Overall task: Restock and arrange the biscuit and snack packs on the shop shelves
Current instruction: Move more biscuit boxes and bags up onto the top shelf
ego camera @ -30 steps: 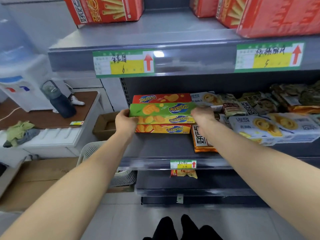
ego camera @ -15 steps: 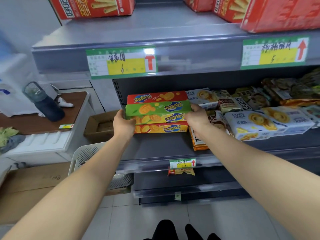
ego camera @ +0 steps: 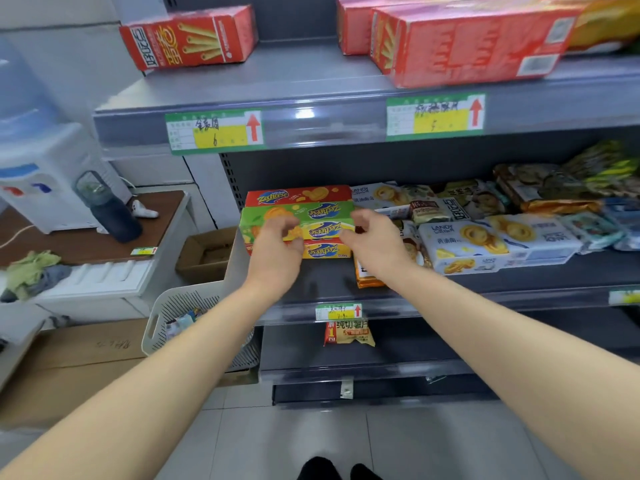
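Note:
A stack of long Zecheese biscuit boxes (ego camera: 311,216) lies at the left end of the middle shelf (ego camera: 322,289): a red box behind, then green, yellow and orange ones in front. My left hand (ego camera: 277,247) hovers just in front of the stack's left part with fingers curled and apart, holding nothing. My right hand (ego camera: 375,240) is at the stack's right end, fingers loosely spread, off the boxes. An orange snack pack (ego camera: 367,277) lies partly hidden under my right wrist.
White butter cookie boxes (ego camera: 491,244) and mixed snack bags fill the shelf to the right. Red stick-biscuit boxes (ego camera: 188,38) stand on the top shelf. A white basket (ego camera: 180,306), cardboard boxes and a desk with a water dispenser (ego camera: 45,174) are at left. One bag (ego camera: 348,334) lies on the lower shelf.
Both hands have let go of the ends of the box stack and pulled back slightly toward me. The stack stays on the shelf. The view has tilted.

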